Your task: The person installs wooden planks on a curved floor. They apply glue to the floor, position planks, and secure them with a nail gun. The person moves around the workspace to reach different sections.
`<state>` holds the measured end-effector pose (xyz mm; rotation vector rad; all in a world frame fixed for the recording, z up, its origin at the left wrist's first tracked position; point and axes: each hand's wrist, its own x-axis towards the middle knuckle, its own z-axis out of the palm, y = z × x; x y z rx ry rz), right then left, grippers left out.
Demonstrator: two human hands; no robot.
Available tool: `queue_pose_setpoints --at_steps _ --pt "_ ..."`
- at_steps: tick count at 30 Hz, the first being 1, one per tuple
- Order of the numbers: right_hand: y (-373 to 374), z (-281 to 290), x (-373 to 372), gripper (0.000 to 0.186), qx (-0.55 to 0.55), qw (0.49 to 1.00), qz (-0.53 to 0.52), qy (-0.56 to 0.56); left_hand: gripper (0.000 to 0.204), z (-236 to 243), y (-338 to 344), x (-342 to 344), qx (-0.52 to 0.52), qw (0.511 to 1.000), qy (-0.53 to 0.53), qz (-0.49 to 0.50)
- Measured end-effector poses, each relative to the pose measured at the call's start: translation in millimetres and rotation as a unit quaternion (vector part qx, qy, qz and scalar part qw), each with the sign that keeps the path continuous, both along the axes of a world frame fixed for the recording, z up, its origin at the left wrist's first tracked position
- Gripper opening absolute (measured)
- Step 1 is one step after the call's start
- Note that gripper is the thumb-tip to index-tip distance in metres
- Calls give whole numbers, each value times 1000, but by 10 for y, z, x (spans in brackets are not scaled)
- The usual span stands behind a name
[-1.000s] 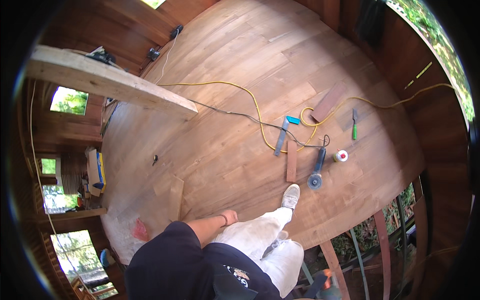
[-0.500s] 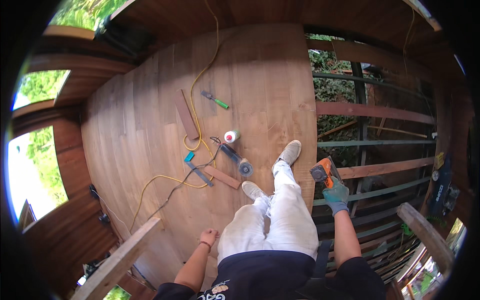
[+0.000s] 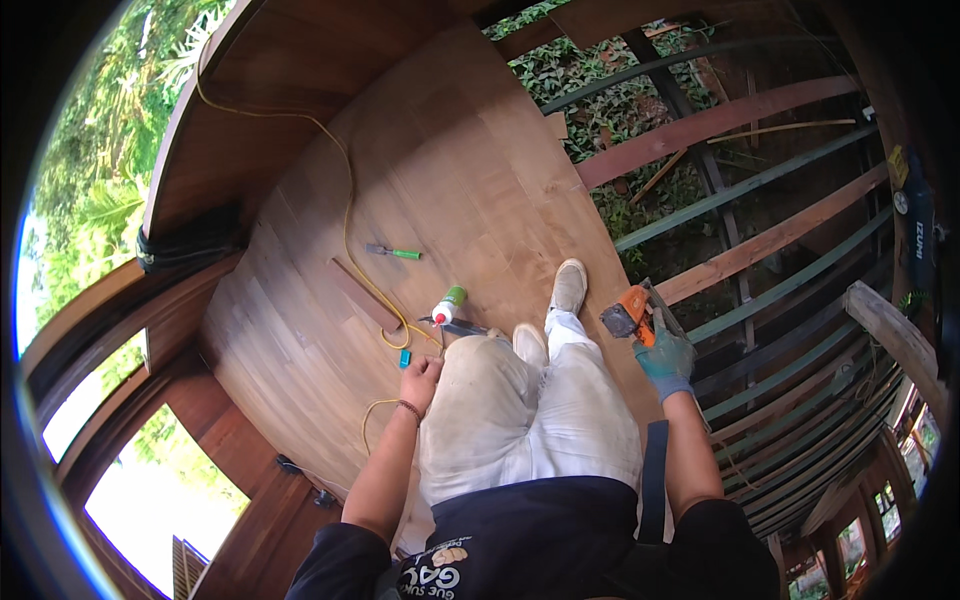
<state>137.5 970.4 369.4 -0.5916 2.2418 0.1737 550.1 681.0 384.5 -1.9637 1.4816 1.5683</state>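
My left hand (image 3: pixel 421 382), bare with a bracelet at the wrist, is closed in front of my left thigh, above the floor. Whatever its fingers may hold is hidden. My right hand (image 3: pixel 664 358), in a teal and grey work glove, grips an orange and black power tool (image 3: pixel 632 308) out to the right, over the edge of the boards. Beyond my left hand are a small teal block (image 3: pixel 404 358) and a white bottle with a red tip and green base (image 3: pixel 449 303). My left leg mostly hides a dark power tool (image 3: pixel 467 328) on the floor.
A green-handled scraper-like tool (image 3: pixel 395 252), a brown plank (image 3: pixel 364 294) and a yellow cord (image 3: pixel 349 203) lie on the wooden floor (image 3: pixel 450 170). To the right, open joists (image 3: pixel 760 255) span a gap over ground plants. A wooden post (image 3: pixel 893 325) stands at far right.
The view has turned and moved forward, bringing floor items nearer my legs. My left hand has swung up and forward. My right hand still grips the orange and black power tool.
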Motion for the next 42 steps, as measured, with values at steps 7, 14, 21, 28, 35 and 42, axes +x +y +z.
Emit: queue_pose_setpoints --at_steps 7,14,21,28,35,42 --pt "-337 -246 -80 78 -58 998 -12 -9 26 -38 -1097 -518 42 991 -78 -97" --pt "-863 -315 -21 74 -8 994 -109 7 25 -351 -2632 -806 102 963 -93 -233" --pt "-1355 -286 -11 76 -54 984 -132 106 18 -280 -4365 -1245 25 988 -29 -151" --pt "-1591 -584 -71 81 -40 985 -168 21 25 -213 -4728 -1915 -9 933 -121 -340" --pt "-2073 -825 -341 84 -36 986 -164 -1 11 103 -5234 -4206 -218 790 86 -567" --pt "-2250 -1093 -391 77 10 974 -209 -89 34 849 -6496 -7018 -539 596 160 -573"
